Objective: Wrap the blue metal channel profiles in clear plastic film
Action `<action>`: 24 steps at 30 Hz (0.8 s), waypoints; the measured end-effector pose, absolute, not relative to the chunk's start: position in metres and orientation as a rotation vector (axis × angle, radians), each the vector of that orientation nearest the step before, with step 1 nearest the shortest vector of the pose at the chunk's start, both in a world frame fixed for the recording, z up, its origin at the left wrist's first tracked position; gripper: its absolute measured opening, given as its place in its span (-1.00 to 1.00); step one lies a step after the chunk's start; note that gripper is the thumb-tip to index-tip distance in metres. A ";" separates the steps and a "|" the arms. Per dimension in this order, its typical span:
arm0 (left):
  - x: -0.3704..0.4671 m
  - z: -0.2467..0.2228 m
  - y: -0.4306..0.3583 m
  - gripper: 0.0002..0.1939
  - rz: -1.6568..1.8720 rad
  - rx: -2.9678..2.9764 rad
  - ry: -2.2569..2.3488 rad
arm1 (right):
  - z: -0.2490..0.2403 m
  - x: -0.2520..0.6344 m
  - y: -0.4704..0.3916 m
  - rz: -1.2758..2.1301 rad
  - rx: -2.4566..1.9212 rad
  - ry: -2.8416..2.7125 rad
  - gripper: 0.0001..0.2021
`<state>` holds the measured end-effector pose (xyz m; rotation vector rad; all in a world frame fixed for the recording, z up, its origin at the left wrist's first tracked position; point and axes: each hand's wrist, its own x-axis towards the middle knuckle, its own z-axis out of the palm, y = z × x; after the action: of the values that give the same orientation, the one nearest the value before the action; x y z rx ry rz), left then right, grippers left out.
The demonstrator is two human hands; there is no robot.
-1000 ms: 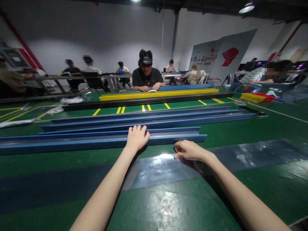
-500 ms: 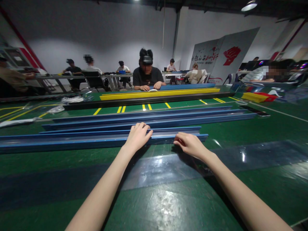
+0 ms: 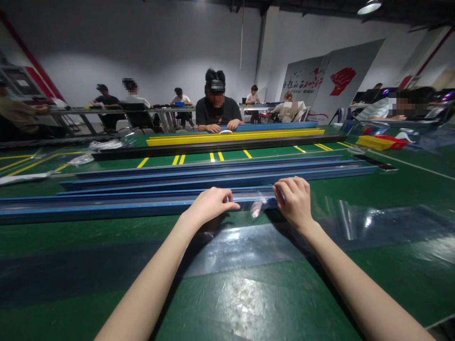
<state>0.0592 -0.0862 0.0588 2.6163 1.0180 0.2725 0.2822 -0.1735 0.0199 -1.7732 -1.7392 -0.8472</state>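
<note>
A long blue U-shaped rail (image 3: 117, 208) lies across the table in front of me. My left hand (image 3: 213, 204) holds its near side, fingers bent over the rail and thumb along the front edge. To the right, my right hand (image 3: 294, 200) is closed in a pinch above the rail's right end, on a clear plastic film (image 3: 259, 206). The film shows as a shiny, pinkish reflection between the hands; its full outline is hard to make out. The right fingertips are partly hidden behind the hand.
Behind lie more blue rails (image 3: 220, 176), a black rail (image 3: 177, 150) and a yellow rail (image 3: 234, 138). A clear strip (image 3: 241, 248) crosses the green table (image 3: 234, 308) nearer me. A phone (image 3: 377, 162) and a yellow tray (image 3: 377, 143) are at right. A co-worker (image 3: 217, 109) sits opposite.
My right hand has moved right and up, and a reflective stretch of film now shows between the hands. My left hand has shifted slightly right, its thumb reaching further along the edge.
</note>
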 end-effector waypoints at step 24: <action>0.065 0.045 -0.088 -0.69 0.395 2.957 1.203 | -0.011 0.284 -0.156 -0.498 -1.886 -2.215 -0.49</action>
<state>0.0646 -0.0882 0.0451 2.9574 1.2034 0.3952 0.2836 -0.1562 -0.0110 -1.8855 -2.2152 -0.4982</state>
